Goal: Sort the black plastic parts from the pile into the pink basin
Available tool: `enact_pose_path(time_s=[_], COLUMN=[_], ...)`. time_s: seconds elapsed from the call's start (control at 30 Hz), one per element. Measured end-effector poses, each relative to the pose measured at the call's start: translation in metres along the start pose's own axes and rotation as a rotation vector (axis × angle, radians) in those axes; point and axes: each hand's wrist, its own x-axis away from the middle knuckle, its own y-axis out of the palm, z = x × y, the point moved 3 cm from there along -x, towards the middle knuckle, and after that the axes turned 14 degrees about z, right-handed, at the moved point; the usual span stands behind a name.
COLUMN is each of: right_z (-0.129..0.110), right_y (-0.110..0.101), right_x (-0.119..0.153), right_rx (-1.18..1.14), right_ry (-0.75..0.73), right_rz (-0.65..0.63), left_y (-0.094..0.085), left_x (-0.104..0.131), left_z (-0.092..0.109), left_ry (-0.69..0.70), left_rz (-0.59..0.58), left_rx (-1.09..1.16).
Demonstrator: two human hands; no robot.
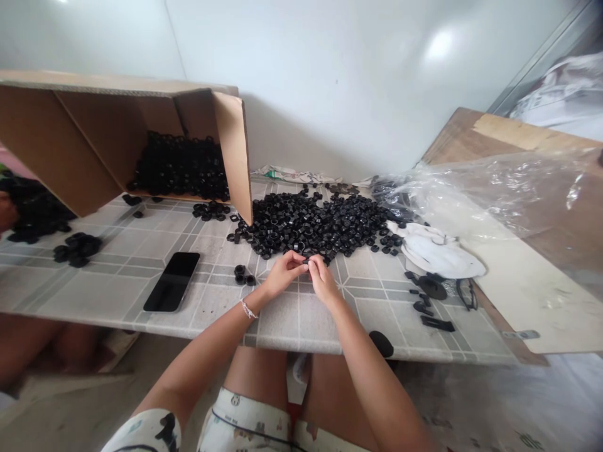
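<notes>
Both hands meet at the near edge of a wide pile of small black ring-like parts on the table. Between the fingertips is one small black part, mostly covered by the fingers. My left hand pinches it from the left, a bracelet round the wrist. From the other side my right hand closes its thumb and fingers on the same part. Left of my left hand lies a little group of black rings, apart from the pile.
A cardboard box on its side holds more black parts. A phone lies left on the checked tablecloth. White cloth, black pieces and clear plastic are at right. Another person's hand shows at far left.
</notes>
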Motion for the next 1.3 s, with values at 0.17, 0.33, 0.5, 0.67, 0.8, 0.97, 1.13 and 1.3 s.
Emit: enact_pose_path(time_s=[0.17,0.33,0.5,0.67,0.8,0.97,1.13,1.3], right_z=[0.004,0.006,0.005,-0.005,-0.004,0.011,0.015,0.016], right_y=[0.003,0.005,0.008,0.005,-0.003,-0.011,-0.007,-0.007], right_x=[0.001,0.001,0.003,0.003,-0.003,-0.012,-0.012,-0.011], right_rx=[-0.103,-0.162,-0.236,-0.243,-0.218,-0.17,-0.022,-0.03], right_ry=[0.077,0.133,0.245,0.153,0.068,0.097,0.045,0.03], right_rz=[-0.006,0.015,-0.012,0.021,0.102,0.233,0.142,0.136], left_y=[0.001,0.001,0.002,0.005,-0.003,-0.059,-0.118,-0.133], left_x=[0.001,0.007,0.013,0.015,0.01,0.002,0.007,0.021], left_z=[-0.004,0.003,0.011,0.015,0.032,0.06,0.052,0.043], left_ry=[0.086,0.342,0.527,0.584,0.668,0.745,0.552,0.459], left_rz=[-0.022,-0.025,-0.07,-0.089,-0.034,0.103,-0.13,-0.215], left_rx=[-0.059,-0.337,-0.467,-0.502,-0.527,-0.795,-1.119,-1.137])
